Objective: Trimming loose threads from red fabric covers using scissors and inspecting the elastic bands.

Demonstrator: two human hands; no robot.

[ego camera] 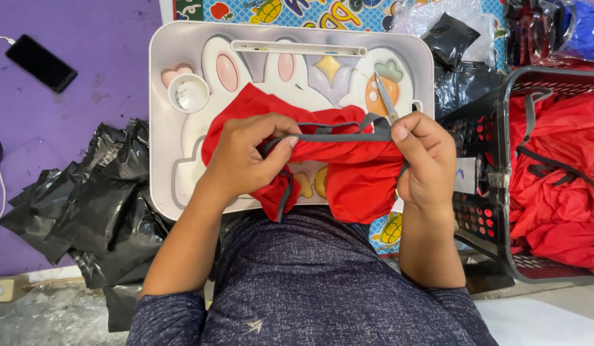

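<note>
A red garment (348, 166) with grey trim lies bunched over the near part of a white lap tray (165, 96) printed with a rabbit. My left hand (245, 157) pinches the garment's grey strap (335, 136) near its left end. My right hand (425, 160) grips the strap's right end and the red cloth, and also holds small metal snips (386, 99) that point up and away past the thumb. The strap is stretched taut between both hands.
A small white cup (189, 93) sits in the tray's far left corner. A black basket (495, 186) with more red garments (559, 186) stands on the right. Black plastic bags (92, 198) are piled on the left. A black phone (40, 63) lies on the purple mat.
</note>
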